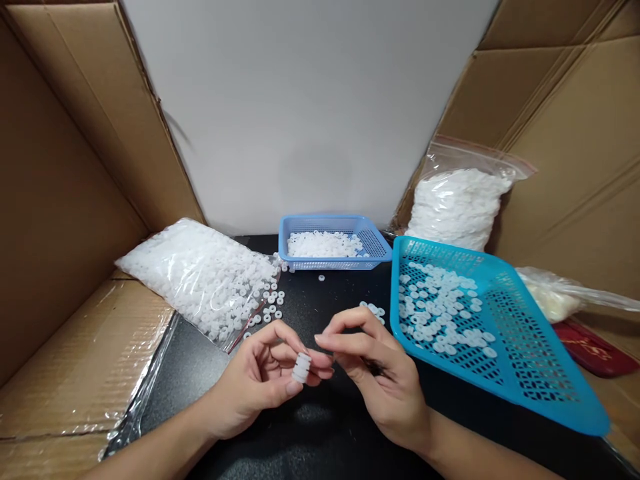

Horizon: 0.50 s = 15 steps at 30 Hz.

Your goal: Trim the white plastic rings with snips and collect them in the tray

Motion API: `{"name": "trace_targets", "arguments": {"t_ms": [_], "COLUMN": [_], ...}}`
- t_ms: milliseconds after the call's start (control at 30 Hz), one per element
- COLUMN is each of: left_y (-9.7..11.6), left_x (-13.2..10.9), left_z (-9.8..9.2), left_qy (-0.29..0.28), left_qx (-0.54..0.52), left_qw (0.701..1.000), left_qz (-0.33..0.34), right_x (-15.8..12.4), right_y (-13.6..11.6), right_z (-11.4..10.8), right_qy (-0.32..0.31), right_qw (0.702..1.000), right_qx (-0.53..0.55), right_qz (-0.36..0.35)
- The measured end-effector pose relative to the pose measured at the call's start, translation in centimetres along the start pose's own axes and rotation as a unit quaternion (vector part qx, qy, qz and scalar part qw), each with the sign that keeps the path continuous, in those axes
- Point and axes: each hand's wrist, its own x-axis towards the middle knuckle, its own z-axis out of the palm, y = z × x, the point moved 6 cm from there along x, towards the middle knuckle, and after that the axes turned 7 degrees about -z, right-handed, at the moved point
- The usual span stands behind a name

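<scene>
Ring stack, illegible gold marking

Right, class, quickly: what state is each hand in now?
Left hand: closed on a small stack of white rings.
Right hand: partly curled; cannot tell if it holds anything.

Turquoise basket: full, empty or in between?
In between. White rings lie scattered over part of the turquoise basket; its mesh shows bare toward the right end.

one head camera, up above and close to the left hand and right hand, looking forward and down, black table below, white wall straight ahead, farther off, cardboard at both sides
</scene>
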Motion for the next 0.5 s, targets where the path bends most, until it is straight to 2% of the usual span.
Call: {"name": "trace_targets", "arguments": {"t_ms": [67,167,267,333,400,433,467,500], "left_y": [0.0,0.0,0.2,0.7,1.5,2.0,2.5,3.1], "left_x": [0.1,0.2,0.2,0.2,0.1,0.1,0.1,0.1], "left_z": [-0.3,-0.8,-1.2,-1.5,-2.0,-2.3,-2.7,-3.2], "left_qy": [0.028,0.061,0.073,0.083,0.095,0.104,0.116,0.130], "left_qx": [0.024,0.055,0.071,0.086,0.113,0.132,0.157,0.188], "left_qw": [0.999,0.996,0.994,0.993,0.989,0.986,0.981,0.974], "left_qz": [-0.006,-0.021,-0.026,-0.023,-0.015,-0.010,-0.004,0.004], "right_x": [0.2,0.4,1.1,2.0,3.5,4.5,5.6,6.9], "right_y": [-0.3,-1.3,-2.1,-2.4,-1.8,-1.1,0.3,1.6], "right_z": [0.6,2.0,3.1,3.8,4.6,5.0,5.1,4.7], "right_qy": [-0.057,-0.134,-0.138,-0.138,-0.171,-0.197,-0.220,-0.217], "right_qw": [0.997,0.979,0.967,0.969,0.970,0.968,0.962,0.957], "right_qx": [0.011,-0.047,-0.107,-0.115,-0.124,-0.134,-0.162,-0.190], "right_qz": [-0.045,-0.147,-0.186,-0.171,-0.120,-0.080,-0.009,0.031]}}
